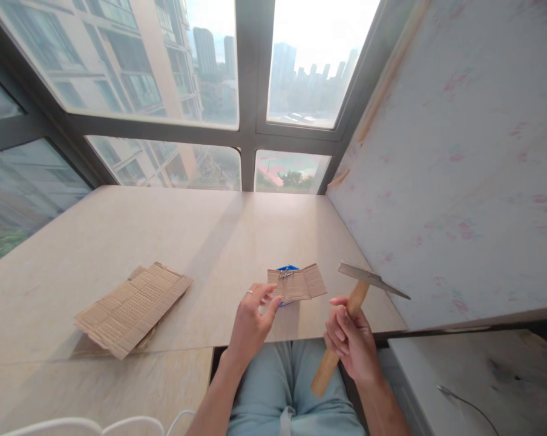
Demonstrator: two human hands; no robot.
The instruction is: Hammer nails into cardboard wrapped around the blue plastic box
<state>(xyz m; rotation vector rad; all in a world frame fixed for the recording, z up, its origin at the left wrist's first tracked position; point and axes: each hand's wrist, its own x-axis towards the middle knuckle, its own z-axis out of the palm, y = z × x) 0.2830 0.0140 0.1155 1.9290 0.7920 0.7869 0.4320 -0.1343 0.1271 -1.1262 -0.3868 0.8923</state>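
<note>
Judging by the loose materials, seemingly at an early stage. Already laid out on the near part of the worktop [164, 230], right of centre and just ahead of the legs: a small corrugated cardboard piece [303, 286], over a blue object [288, 267], with a little heap of nails [285, 274] on top. Apparently left undone: any fixing, with no nail seen standing upright in the cardboard; at this size, impossible to rule out one already sunk in. Plain brown and ribbed in close parallel lines, with a crease towards the right and a slightly uneven lie; bearing the nails in a tangled cluster near the far left edge, and showing blue past both the far and near edges. Closed firmly round the wooden handle of a hammer [357, 295] with the right hand [353, 339], keeping the metal head raised to the right of the cardboard, well clear of it, with the wedge end pointing right. Loosely curved with the left hand [252, 316], with thumb and forefinger a little apart at the near left corner of the cardboard; impossible to tell about contact or a pinched nail. Farther left, lying flat on the worktop: a stack of cardboard sheets [135, 309], seemingly unused.
</note>
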